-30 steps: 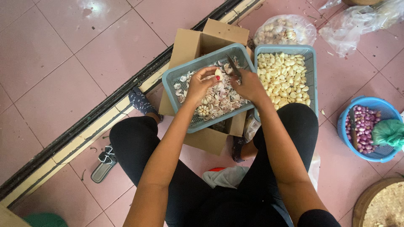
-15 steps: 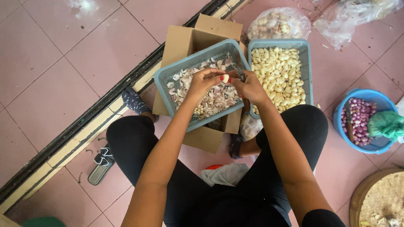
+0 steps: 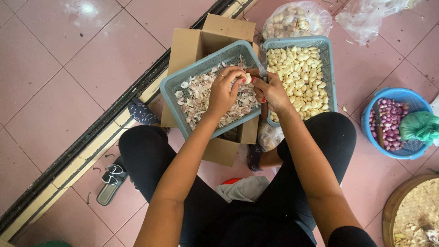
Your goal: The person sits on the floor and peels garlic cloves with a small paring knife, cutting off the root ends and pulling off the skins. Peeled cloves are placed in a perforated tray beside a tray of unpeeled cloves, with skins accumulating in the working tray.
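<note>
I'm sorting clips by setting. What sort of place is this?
Probably a home or market food-prep spot on a tiled floor: baskets of garlic skins and peeled cloves, plus a tub of shallots.

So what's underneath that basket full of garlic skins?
The basket of garlic skins rests on an open cardboard box. Its flaps and side show; the basket covers the inside, so any contents stay hidden.
</note>
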`<state>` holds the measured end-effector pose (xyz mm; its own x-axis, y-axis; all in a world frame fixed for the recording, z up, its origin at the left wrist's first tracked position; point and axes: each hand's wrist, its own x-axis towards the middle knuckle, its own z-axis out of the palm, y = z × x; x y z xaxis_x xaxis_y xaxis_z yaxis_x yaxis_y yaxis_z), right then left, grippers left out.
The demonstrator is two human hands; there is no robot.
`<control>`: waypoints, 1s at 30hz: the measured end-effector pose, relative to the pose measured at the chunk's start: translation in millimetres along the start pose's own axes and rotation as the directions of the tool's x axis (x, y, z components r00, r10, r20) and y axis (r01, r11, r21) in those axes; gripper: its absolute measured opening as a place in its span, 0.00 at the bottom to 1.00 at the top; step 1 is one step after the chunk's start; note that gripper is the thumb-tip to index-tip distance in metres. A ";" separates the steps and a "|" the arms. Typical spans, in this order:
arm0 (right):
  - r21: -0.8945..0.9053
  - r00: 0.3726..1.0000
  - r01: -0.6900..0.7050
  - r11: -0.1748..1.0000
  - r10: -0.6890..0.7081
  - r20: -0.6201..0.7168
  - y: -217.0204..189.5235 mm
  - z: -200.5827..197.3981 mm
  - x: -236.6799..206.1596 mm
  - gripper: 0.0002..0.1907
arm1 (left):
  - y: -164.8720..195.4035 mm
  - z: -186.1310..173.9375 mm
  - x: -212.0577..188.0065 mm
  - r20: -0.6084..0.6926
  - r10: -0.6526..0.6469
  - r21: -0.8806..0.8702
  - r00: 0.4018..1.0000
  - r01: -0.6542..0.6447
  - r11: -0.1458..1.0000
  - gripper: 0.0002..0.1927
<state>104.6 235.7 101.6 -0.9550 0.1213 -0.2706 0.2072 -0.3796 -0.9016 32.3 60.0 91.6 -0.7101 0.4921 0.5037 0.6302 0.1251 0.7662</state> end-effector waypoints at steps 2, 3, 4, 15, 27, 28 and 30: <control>-0.011 1.000 0.003 1.000 -0.003 -0.008 -2.9 -1.1 -1.3 0.20 | 0.4 5.4 -0.6 -0.020 -0.018 -0.022 1.000 0.017 1.000 0.04; -0.005 1.000 -0.003 1.000 0.003 -0.001 -4.2 -1.0 -1.9 0.21 | -1.1 8.2 -1.0 -0.029 -0.026 -0.032 0.999 0.025 0.999 0.05; 0.001 1.000 -0.008 1.000 0.008 0.006 -5.5 -1.3 -3.3 0.22 | -3.9 11.0 -1.0 -0.043 -0.072 -0.084 0.997 0.068 0.994 0.08; -0.674 0.867 0.394 0.625 -0.496 0.046 -0.8 1.1 5.6 0.14 | -60.6 31.4 -8.0 0.398 -0.589 -0.798 0.703 0.582 0.156 0.23; -0.758 0.828 0.427 0.493 -0.550 0.109 2.7 18.3 7.5 0.15 | -62.5 25.1 -6.6 0.261 -0.615 -0.796 0.744 0.526 0.298 0.22; -0.757 0.820 0.434 0.488 -0.563 0.107 3.5 18.8 7.7 0.15 | -62.8 23.8 -6.3 0.261 -0.619 -0.799 0.740 0.526 0.291 0.21; -0.761 0.815 0.439 0.477 -0.568 0.114 4.8 19.8 9.3 0.14 | -64.2 20.0 -6.0 0.258 -0.630 -0.806 0.733 0.523 0.279 0.20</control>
<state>92.6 216.8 101.4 -0.9202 0.2099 0.3303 -0.1591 0.5704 -0.8058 2.4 66.3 31.4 -0.8362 0.5040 -0.2163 -0.4486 -0.4017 0.7983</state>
